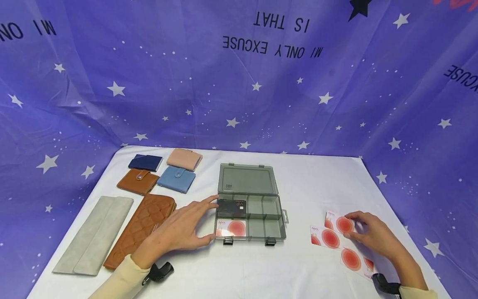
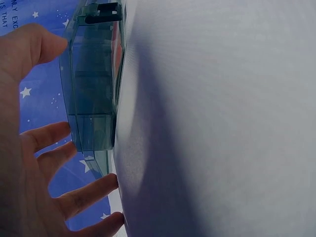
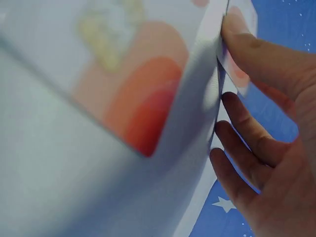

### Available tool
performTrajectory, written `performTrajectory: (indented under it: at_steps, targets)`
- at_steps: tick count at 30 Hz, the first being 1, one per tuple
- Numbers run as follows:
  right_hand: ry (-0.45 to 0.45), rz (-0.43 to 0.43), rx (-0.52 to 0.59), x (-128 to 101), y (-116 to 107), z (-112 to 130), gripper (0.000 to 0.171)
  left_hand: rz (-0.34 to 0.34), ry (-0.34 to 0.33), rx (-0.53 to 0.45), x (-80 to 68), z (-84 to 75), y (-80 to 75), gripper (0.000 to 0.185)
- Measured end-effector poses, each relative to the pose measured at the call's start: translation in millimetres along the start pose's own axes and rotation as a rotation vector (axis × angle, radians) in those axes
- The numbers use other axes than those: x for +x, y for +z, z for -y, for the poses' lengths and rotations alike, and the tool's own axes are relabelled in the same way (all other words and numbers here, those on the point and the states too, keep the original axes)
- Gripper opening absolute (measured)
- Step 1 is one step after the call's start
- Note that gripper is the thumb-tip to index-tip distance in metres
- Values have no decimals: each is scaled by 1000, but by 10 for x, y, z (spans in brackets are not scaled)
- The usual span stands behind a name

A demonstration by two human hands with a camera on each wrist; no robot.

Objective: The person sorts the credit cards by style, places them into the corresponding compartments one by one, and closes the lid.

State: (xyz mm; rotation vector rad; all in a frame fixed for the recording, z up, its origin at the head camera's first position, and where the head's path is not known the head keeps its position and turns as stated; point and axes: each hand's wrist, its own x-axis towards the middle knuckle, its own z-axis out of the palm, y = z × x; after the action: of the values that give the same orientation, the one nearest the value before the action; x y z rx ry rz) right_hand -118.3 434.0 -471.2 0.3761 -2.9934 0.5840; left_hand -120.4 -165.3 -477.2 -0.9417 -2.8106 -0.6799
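- The purple backdrop (image 1: 276, 66) is carrying dark lettering, standing upside down in the head view: "IS THAT" and "ONLY EXCUSE", with the phrase repeating in part at both sides.
- The black card (image 1: 226, 208) is showing "VIP".
- The card in the box (image 1: 236, 228) and the loose cards (image 1: 330, 239) are bearing small pink lettering, too tiny for sure reading.
- The lid (image 1: 248, 176) and the quilted wallet (image 1: 136, 228) are carrying illegible marks.

Left hand (image 1: 179, 228) spread, fingers (image 2: 91, 196) apart; right hand (image 1: 376, 235) bent, seemingly pinching.
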Motion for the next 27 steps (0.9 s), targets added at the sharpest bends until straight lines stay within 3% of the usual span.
performTrajectory:
  at_steps: [5, 9, 16, 27]
  targets:
    - [63, -21, 15, -2, -24, 68, 39, -2, -2, 3, -4, 2, -6, 80]
    - [46, -64, 58, 57, -47, 213, 29, 0, -6, 4, -4, 2, -6, 81]
    - [-67, -229, 129, 292, -70, 710, 27, -7, -2, 8, -15, 8, -4, 82]
    - [-121, -219, 232, 575, 154, 1513, 26, 16, -5, 6, 2, 0, -1, 81]
